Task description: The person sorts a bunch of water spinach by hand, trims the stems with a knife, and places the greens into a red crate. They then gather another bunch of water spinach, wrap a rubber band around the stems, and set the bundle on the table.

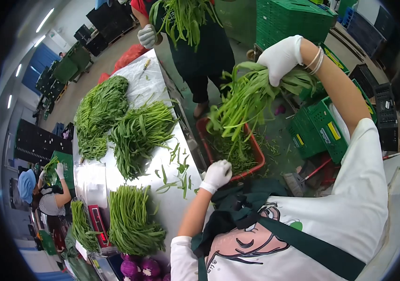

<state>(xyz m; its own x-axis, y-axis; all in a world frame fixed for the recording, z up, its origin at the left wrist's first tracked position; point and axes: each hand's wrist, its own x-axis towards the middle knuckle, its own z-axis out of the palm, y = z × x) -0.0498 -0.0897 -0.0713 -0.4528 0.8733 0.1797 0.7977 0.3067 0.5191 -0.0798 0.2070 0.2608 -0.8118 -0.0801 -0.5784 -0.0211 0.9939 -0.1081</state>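
My right hand, in a white glove, is raised and closed around a bunch of water spinach. Its pale green stems hang down to the left above a red-orange basket holding green trimmings. Lower down, near the table edge and this basket, my left hand has its gloved fingers curled in; whatever they may hold is hidden. On the metal table lie a large leafy heap, a second pile and a neat stack with stems up. Loose leaves are scattered between them.
Across the table corner stands a co-worker in a dark apron, holding greens. A scale and round purple vegetables are at the near end. Green crates and a broom stand at right. Another person works at far left.
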